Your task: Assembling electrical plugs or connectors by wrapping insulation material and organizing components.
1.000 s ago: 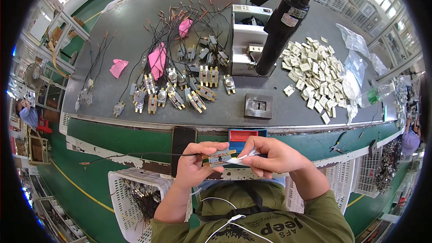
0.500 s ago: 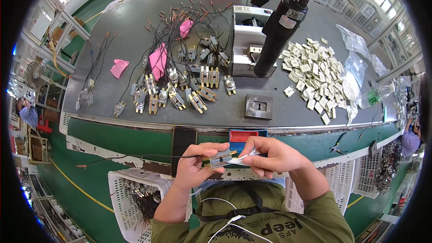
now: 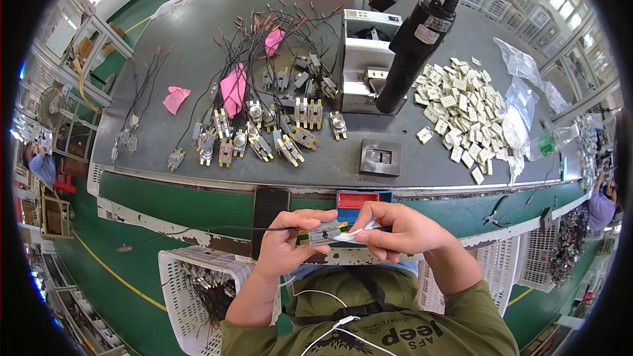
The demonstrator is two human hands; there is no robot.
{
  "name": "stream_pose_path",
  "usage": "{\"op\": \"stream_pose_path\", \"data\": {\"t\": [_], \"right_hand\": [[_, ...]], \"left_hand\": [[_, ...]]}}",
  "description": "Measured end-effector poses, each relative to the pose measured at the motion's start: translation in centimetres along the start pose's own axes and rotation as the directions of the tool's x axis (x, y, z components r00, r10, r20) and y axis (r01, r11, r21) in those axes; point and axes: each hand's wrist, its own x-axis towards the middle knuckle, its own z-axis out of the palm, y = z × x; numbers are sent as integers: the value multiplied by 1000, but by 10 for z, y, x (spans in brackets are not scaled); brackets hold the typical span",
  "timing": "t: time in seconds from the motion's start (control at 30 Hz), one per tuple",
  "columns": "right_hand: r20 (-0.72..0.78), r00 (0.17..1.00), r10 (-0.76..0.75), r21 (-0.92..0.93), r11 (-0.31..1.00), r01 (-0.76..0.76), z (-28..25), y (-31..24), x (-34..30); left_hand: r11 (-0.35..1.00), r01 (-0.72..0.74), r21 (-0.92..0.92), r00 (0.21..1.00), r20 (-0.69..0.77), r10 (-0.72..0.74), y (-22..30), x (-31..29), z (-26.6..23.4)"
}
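Observation:
Between the thumb and fingers of my left hand (image 3: 279, 245) is a grey switch-like electrical part (image 3: 323, 233) with brass terminals. A black wire (image 3: 224, 228) runs out from it to the left. My right hand (image 3: 410, 229) pinches a thin white strip-like thing (image 3: 356, 231) whose near end touches the right side of the grey part. Its exact kind is unclear, and my fingers hide some of it. Both hands are close together in front of the table's near edge. Similar grey parts (image 3: 290, 148) with brass terminals and black wires lie on the table beyond.
A black cylindrical tool (image 3: 415, 53) stands by a metal-cased machine (image 3: 362, 59). Right of it is a pile of white blocks (image 3: 461, 112). A metal fixture (image 3: 380, 157) sits near the front edge. Below are a phone (image 3: 270, 214), a blue-red tray (image 3: 359, 200) and pliers (image 3: 494, 211).
Both hands stay almost in place, with the white strip shifting slightly at the grey part. The black wire's far end has swung a little and looks blurred.

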Motion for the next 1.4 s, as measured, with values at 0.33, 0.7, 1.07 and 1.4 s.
{"op": "stream_pose_path", "data": {"t": [0.33, 0.7, 1.07, 1.4], "right_hand": [[3, 1000, -10, -32, 999, 10, 1, -1, -1], [0, 1000, -25, -19, 999, 25, 1, 0, -3], [-326, 923, -204, 1, 976, 216, -24, 46, -15], [-345, 920, -185, -23, 982, 189, -20, 69, 0]], "left_hand": [[1000, -25, 12, 999, 27, 24, -3, 0, -2], [1000, 7, 29, 1000, 0, -7, 0, -1, 4], [771, -56, 635, 285, -730, 621, 99, -145, -199], [964, -225, -138, -59, -986, -155, -53, -402, -268]]}}
